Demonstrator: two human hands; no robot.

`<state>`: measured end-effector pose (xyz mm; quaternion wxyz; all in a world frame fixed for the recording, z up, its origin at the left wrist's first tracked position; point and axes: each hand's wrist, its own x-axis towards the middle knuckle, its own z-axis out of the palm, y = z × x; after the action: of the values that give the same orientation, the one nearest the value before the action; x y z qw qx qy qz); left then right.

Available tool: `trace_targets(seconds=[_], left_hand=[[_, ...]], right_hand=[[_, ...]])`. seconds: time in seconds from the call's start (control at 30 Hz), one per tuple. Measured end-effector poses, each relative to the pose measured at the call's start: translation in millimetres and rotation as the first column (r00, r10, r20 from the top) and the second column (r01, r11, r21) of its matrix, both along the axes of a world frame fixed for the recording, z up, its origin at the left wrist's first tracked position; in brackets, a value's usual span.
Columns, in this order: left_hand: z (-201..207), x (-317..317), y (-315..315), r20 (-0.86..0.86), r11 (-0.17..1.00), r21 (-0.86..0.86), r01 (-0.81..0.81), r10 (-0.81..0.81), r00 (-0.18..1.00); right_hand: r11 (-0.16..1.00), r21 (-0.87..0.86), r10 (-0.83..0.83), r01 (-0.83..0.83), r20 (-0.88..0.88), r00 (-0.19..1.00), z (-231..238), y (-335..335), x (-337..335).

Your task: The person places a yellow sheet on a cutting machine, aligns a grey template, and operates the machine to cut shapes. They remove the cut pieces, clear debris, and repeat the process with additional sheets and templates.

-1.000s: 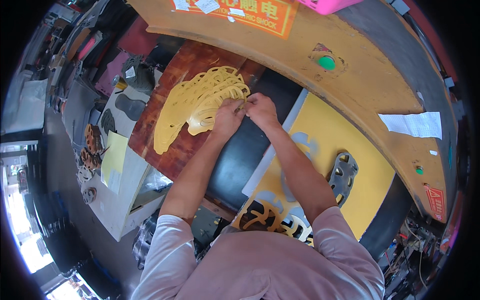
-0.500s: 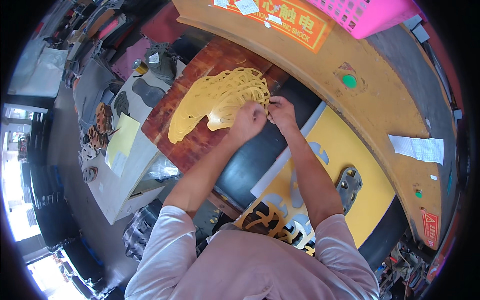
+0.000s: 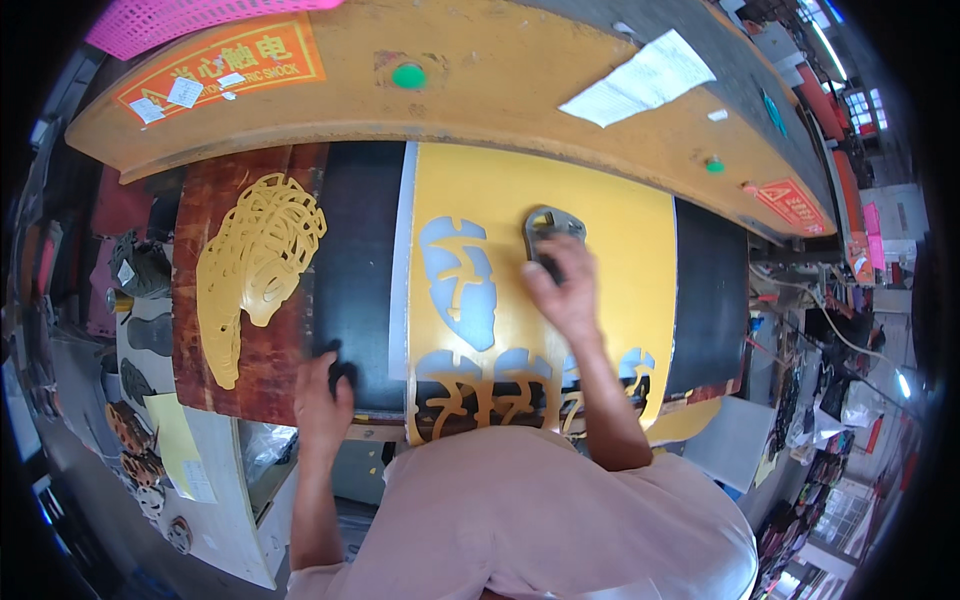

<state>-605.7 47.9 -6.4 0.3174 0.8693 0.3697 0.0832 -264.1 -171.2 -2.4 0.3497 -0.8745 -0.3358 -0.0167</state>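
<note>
My right hand (image 3: 568,290) grips the near part of a dark metal cutting die (image 3: 541,224), its fingers slightly blurred and hiding some of it. Beneath the die lies a yellow sheet (image 3: 620,235) with several sole-like openings cut through it, to the left of the die and along the near edge. My left hand (image 3: 323,400) hangs empty with its fingers apart, at the near edge of the black surface (image 3: 362,270). A fanned pile of yellow cut-out pieces (image 3: 262,265) rests on the reddish-brown board (image 3: 205,385), beyond that hand.
An ochre machine beam (image 3: 490,85) with green buttons (image 3: 408,76) spans the far side. A paper sheet (image 3: 640,78) and a pink basket (image 3: 190,22) are on it. At the left, a side table (image 3: 225,470) holds yellow paper (image 3: 178,440) and dark sole pieces (image 3: 150,334).
Both hands have left the yellow pile. The right has moved right onto the cutting die; the left has come back toward the near edge. The view has turned right.
</note>
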Motion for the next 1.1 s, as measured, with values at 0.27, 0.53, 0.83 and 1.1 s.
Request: trace_targets(seconds=[0.27,0.53,0.83,1.1], left_hand=[[-50,128,-70,0.367,0.923,0.189,0.337,-0.384,0.847],[-66,137,-78,0.263,0.848,0.357,0.392,-0.494,0.829],[-57,118,-83,0.448,0.905,0.239,0.353,-0.425,0.787],[-80,-12,-106,0.445,0.927,0.35,0.134,-0.29,0.847]], right_hand=[[0.959,-0.253,-0.101,0.129,0.119,0.988,-37,-49,-8],[0.988,-0.03,-0.142,0.15,0.183,0.973,-34,-30,-33],[0.989,-0.049,-0.139,0.139,-0.007,0.99,-39,-24,-30],[0.862,0.233,-0.349,0.449,-0.369,0.862,-29,-157,-53]])
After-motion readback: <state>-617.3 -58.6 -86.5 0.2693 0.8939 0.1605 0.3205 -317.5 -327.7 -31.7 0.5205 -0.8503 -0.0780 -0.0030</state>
